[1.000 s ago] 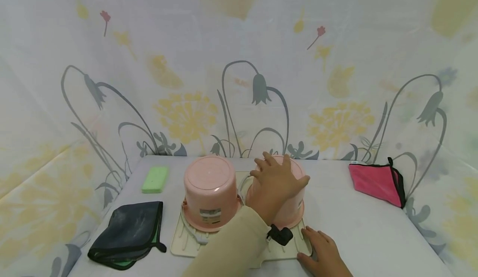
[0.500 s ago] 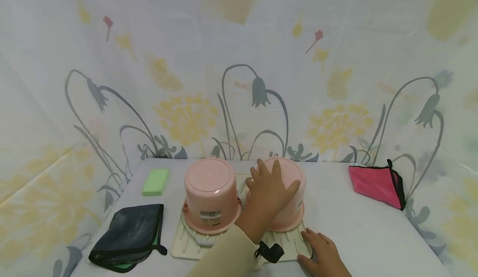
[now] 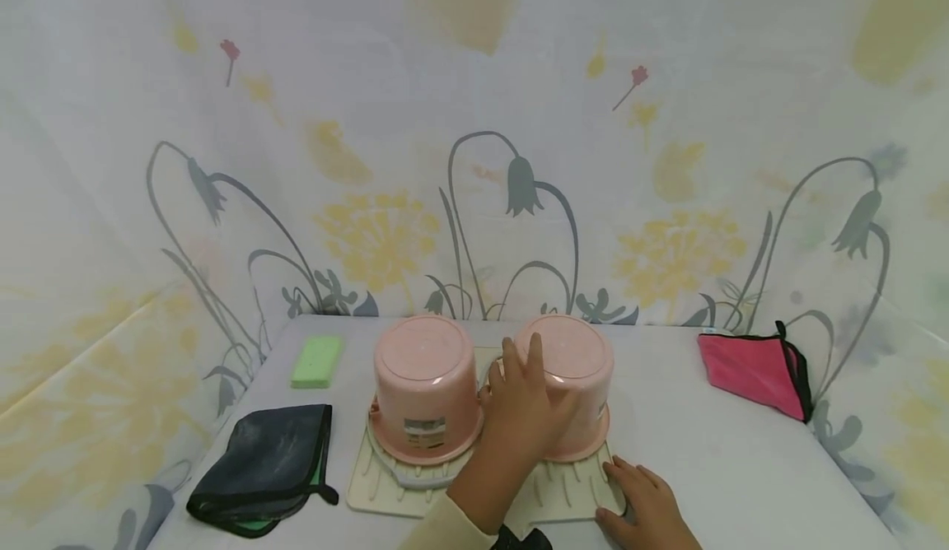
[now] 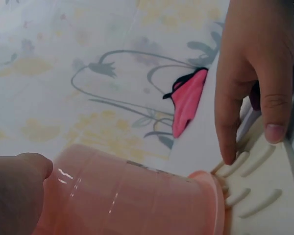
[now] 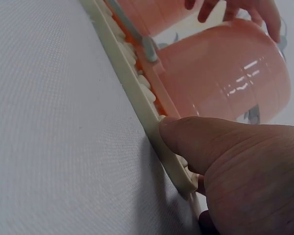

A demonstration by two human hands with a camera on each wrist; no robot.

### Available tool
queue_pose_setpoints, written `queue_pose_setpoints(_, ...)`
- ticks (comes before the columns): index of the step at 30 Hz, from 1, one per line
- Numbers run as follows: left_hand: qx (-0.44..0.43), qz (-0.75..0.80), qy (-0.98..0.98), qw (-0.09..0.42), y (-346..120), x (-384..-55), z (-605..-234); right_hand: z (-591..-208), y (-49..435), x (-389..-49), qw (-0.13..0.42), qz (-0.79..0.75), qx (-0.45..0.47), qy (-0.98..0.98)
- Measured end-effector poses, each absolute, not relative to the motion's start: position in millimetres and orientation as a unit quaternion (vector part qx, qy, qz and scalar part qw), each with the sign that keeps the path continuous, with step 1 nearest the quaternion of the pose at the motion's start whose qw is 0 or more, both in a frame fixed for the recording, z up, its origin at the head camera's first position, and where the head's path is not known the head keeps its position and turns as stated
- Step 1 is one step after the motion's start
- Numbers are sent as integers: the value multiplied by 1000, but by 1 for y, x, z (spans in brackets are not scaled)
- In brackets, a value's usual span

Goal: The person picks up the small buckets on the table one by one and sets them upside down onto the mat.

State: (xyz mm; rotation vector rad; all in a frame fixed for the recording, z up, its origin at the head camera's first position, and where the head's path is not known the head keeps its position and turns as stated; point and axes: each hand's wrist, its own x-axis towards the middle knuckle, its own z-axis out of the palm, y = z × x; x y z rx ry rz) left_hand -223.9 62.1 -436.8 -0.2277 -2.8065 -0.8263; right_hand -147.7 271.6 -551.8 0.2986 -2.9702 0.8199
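Two pink plastic buckets, the left bucket (image 3: 423, 356) and the right bucket (image 3: 582, 354), stand upside down side by side on a cream ribbed drain tray (image 3: 567, 496). My left hand (image 3: 515, 422) lies with spread fingers against the near left side of the right bucket. Its thumb points right across the bucket's wall. At the tray's front right corner, my right hand (image 3: 645, 505) grips the edge, thumb on the near side and fingers on the right side. A grey handle (image 3: 423, 481) loops in front of the left bucket.
A folded dark cloth (image 3: 267, 459) with black trim and a green sponge (image 3: 317, 361) lie to the left on the white table (image 3: 712, 476). A pink cloth (image 3: 756, 371) lies at the far right. A flower-patterned curtain (image 3: 474, 229) hangs behind.
My left hand has slid from the top of the right bucket down its near left side, toward me. The right hand keeps its place at the tray corner.
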Motion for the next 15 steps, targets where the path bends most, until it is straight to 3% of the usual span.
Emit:
queue_pose_setpoints(8, -77, -325, -937, 102, 45, -199, -446, -563, 279, -149, 63, 242, 110, -962)
queue_pose_setpoints(15, -152, -334, -930, 35, 6, -182, -460, -566, 280, -152, 66, 250, 120, -958)
